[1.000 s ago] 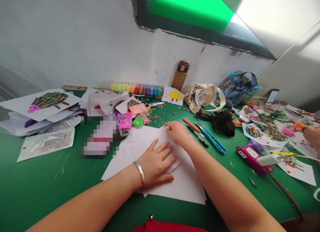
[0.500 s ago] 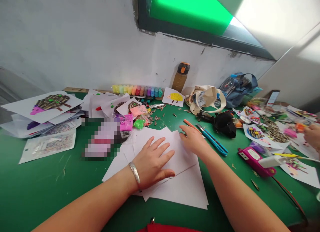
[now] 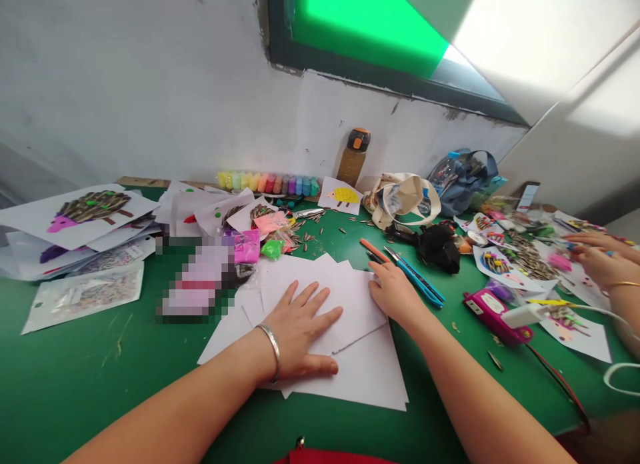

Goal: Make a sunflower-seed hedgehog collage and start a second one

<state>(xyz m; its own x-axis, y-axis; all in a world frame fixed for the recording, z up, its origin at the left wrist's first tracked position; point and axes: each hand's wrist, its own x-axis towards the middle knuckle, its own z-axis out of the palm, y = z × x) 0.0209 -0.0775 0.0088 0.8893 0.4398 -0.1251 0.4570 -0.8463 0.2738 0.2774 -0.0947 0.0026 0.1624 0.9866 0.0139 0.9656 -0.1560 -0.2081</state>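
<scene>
The left hand lies flat on the white paper, with its fingers spread wide and the thumb sticking out. A silver bracelet goes around that wrist. The right hand is at the right edge of the top sheets. Its fingers are bent, and I cannot tell if they pinch a sheet or just touch it. The paper is right in front of the person, in a messy pile of sheets that lie one over the other on the green tabletop.

Just past the right hand are an orange pen and a blue tool. To the left of the paper is a blurred-out thing. Near it are a pink packet and a green packet, with seeds beside them. Far left, a hedgehog picture sits on top of a stack. At the back, a bottle stands by the wall, near a cloth bag. On the right is a purple box. Past it, another person's hands are over more pictures.
</scene>
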